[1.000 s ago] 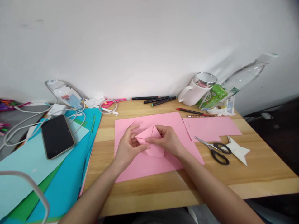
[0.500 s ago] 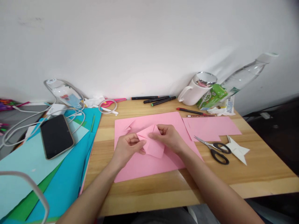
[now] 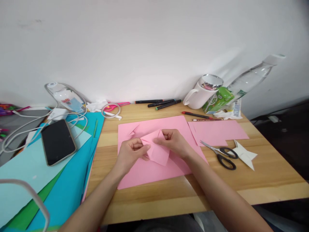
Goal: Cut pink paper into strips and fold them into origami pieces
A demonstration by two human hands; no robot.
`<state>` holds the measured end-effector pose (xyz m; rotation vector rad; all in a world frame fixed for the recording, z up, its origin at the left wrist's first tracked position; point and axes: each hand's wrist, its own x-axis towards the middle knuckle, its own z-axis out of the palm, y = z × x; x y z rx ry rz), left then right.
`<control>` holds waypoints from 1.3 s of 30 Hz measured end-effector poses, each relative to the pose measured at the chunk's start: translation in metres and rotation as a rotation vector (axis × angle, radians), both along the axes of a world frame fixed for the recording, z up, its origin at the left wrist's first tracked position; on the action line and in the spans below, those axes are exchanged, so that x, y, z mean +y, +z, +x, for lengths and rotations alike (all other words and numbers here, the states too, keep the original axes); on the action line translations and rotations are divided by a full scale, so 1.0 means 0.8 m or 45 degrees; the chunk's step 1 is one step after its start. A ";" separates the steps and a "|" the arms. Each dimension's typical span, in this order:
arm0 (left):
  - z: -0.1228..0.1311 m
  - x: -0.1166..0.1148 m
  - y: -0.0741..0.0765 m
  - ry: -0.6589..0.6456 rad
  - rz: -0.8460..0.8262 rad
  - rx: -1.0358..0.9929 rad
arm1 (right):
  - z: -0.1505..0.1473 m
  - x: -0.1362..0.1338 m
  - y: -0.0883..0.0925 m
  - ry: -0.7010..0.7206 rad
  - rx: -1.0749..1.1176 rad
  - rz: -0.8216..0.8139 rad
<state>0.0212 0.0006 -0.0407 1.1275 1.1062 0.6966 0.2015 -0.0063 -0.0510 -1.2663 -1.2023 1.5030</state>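
Observation:
A folded piece of pink paper (image 3: 159, 153) is held between both hands, above a larger pink sheet (image 3: 140, 175) on the wooden table. My left hand (image 3: 134, 153) pinches its left edge between thumb and fingers. At the upper right edge, my right hand (image 3: 172, 141) grips it, the thumb lying on top and the fingers behind. Creases and flaps show near its top corner. A small pointed pink scrap (image 3: 133, 131) lies on the large sheet, beyond my left hand.
Black-handled scissors (image 3: 223, 154) and a folded white paper star (image 3: 245, 155) lie at the right, near cut pink paper (image 3: 217, 130). Markers (image 3: 166, 104), a mug (image 3: 200, 93) and a bottle (image 3: 253, 77) stand or lie behind. A phone (image 3: 58, 141) and cables are left.
The hands and folded paper have hardly moved; the lower part of the paper has shifted slightly. The whole view has moved a little.

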 end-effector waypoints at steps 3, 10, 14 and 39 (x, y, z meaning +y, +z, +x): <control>0.000 0.000 -0.001 -0.001 0.002 0.011 | 0.001 0.000 0.000 0.016 -0.025 0.001; -0.001 0.001 -0.001 -0.012 0.000 0.006 | 0.002 0.000 -0.001 0.039 0.018 0.009; -0.001 0.001 0.001 -0.009 -0.017 -0.018 | 0.002 0.000 0.000 0.043 0.048 0.011; -0.001 0.000 0.001 0.007 0.013 0.006 | 0.000 -0.001 0.005 0.033 0.017 0.025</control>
